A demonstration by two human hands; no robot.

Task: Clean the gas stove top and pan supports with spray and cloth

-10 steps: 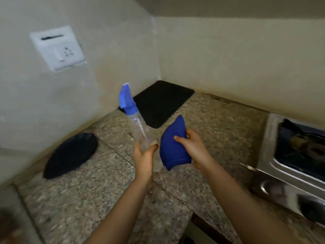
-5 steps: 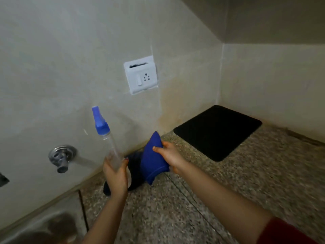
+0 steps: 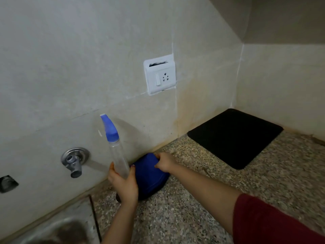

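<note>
Clear plastic spray bottle (image 3: 119, 161), soft blue cloth (image 3: 149, 178), speckled granite counter (image 3: 202, 217).

Kitchen corner, single view: you are wearing the only camera on your head, and it is looking forward and down, the wall socket (image 3: 159, 74) sitting just above centre. Below the socket, at arm's length, your left hand (image 3: 124, 184) gripping the spray bottle (image 3: 117, 155) and your right hand (image 3: 166, 163) gripping the blue cloth (image 3: 149, 178) are filling the middle. The wide lens is taking in the black mat (image 3: 235, 136) right of the socket and the sink (image 3: 77, 210) far below-left of it.
</note>
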